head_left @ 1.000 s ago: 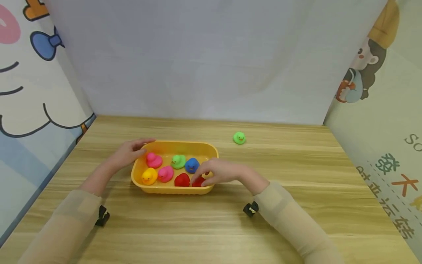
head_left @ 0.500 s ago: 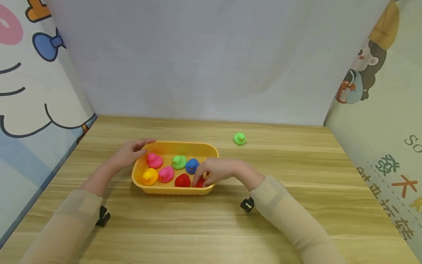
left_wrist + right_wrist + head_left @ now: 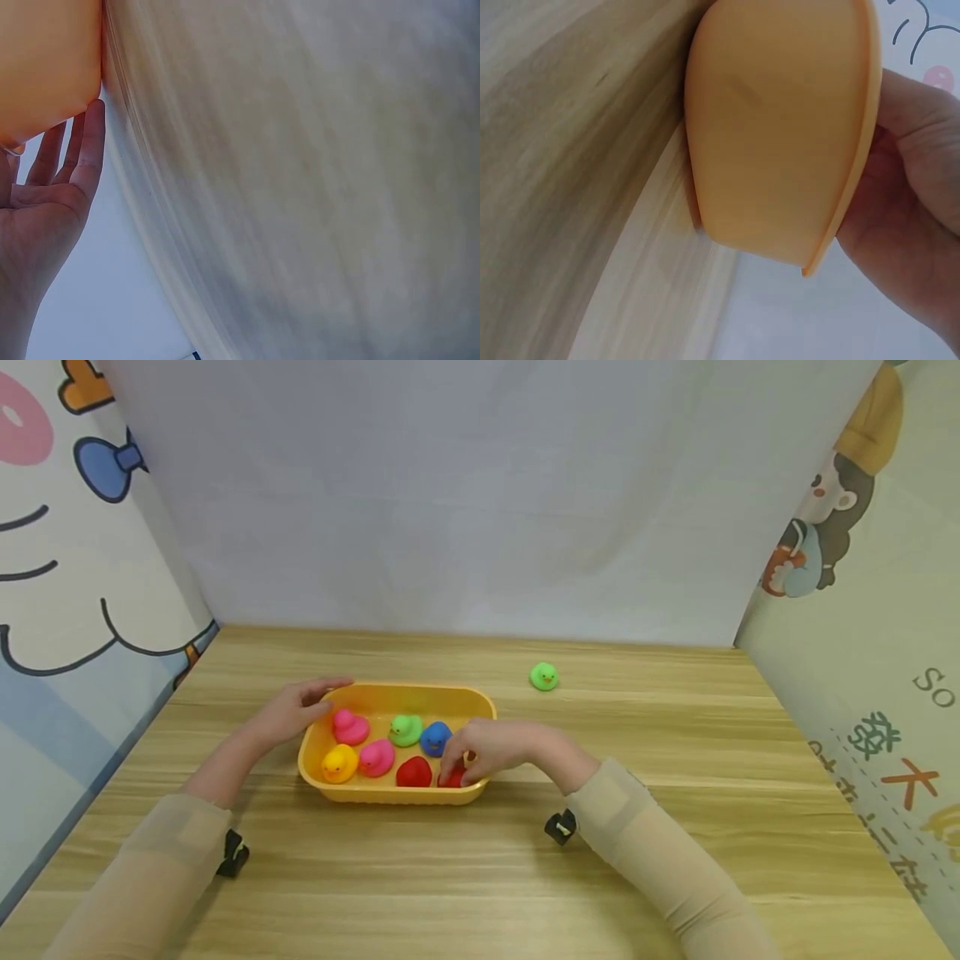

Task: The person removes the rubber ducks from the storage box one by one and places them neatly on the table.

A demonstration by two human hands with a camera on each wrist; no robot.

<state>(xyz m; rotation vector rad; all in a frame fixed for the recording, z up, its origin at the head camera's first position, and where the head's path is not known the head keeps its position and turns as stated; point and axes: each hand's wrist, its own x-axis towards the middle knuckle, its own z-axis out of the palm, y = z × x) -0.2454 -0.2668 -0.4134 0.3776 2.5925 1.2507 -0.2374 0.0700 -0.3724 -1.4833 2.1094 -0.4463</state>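
Observation:
A yellow-orange plastic basket (image 3: 397, 795) stands on the table with several rubber ducks inside. My left hand (image 3: 288, 717) holds its far left corner, thumb at the rim and fingers along the outside; the left wrist view shows those fingers against the basket's outer wall. My right hand (image 3: 495, 747) reaches over the right end and pinches a red rubber duck (image 3: 452, 777), mostly covered by the fingers. Beside it lies another red duck (image 3: 414, 772). A blue duck (image 3: 435, 740), a green duck (image 3: 406, 731), two pink ducks and a yellow duck (image 3: 340, 763) fill the rest.
One more green duck (image 3: 543, 677) sits on the wooden table (image 3: 480, 877), behind and right of the basket. A pale cloth (image 3: 480, 502) hangs along the back, with printed cartoon panels at both sides. Black wrist cameras (image 3: 560, 827) hang below the sleeves.
The right hand has lowered slightly, and its fingers have closed in on the red duck. The left hand and the basket have stayed in place.

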